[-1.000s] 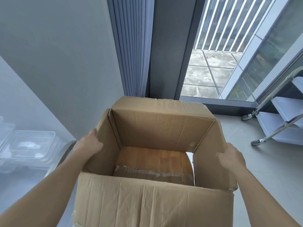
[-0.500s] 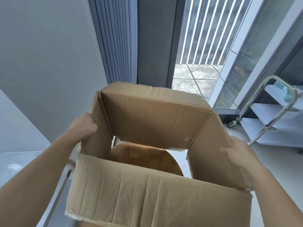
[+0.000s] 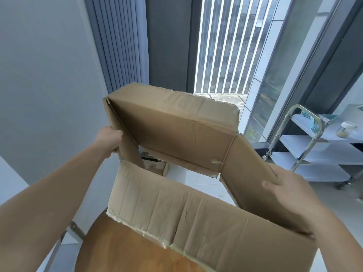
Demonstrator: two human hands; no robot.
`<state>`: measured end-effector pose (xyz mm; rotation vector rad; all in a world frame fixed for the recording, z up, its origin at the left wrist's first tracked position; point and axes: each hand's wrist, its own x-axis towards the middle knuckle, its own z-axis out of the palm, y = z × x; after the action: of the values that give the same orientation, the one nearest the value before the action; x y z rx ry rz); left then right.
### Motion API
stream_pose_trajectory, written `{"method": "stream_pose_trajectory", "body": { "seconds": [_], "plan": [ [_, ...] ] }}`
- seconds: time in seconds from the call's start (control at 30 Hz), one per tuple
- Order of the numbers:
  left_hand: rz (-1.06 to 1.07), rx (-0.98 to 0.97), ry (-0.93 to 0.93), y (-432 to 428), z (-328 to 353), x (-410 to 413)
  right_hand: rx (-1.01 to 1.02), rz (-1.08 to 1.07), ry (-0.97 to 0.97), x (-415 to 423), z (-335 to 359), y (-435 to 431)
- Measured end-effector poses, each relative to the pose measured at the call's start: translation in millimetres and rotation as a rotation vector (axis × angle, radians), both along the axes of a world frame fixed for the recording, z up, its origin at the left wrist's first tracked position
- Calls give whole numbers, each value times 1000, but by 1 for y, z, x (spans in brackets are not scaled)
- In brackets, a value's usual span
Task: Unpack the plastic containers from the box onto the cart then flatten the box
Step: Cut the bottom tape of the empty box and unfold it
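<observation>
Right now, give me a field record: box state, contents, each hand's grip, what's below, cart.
box: brown cardboard box, held in both hands, floor visible through its open bottom
contents: no plastic containers visible inside
left hand: grip on the box's left wall, fingers curled round its edge
right hand: grip on the right wall, thumb on the inner face
below: round brown wooden top
cart: metal-framed cart with white shelves, at right, apart from the box; small jar on its top shelf

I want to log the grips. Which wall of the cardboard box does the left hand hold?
The narrow left wall, gripped at its top edge by the left hand; the right hand holds the opposite wall.
</observation>
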<state>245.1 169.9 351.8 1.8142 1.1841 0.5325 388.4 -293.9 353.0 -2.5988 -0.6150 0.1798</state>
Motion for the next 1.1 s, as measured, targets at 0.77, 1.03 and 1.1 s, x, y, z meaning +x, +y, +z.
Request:
{"method": "stream_pose_trajectory", "body": {
  "seconds": [0.77,1.03,1.1],
  "plan": [
    [-151,-616,-144,-45,-125,16,-249,160,-231,-106,-87,-7],
    [-181,-427,132,-37,-139,-2,-293,140,-193,-130,-133,18],
    [-147,-402,122,-42,-140,-5,-298,159,-221,-138,-131,29]
  ]
}}
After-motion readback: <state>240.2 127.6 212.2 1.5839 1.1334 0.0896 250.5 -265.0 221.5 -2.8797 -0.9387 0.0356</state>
